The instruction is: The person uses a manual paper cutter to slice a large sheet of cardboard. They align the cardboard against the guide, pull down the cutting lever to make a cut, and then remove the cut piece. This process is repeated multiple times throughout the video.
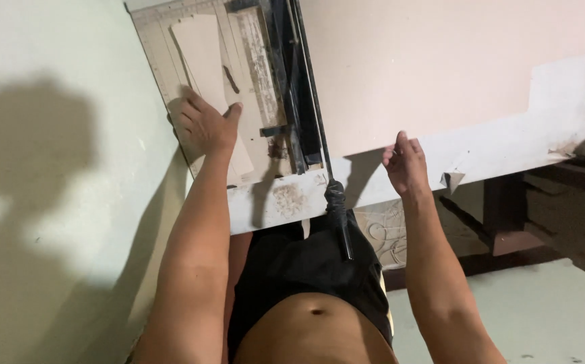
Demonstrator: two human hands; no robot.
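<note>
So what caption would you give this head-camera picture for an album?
Left hand pressing a paper strip on a paper cutter; right hand at the edge of a large sheet.
</note>
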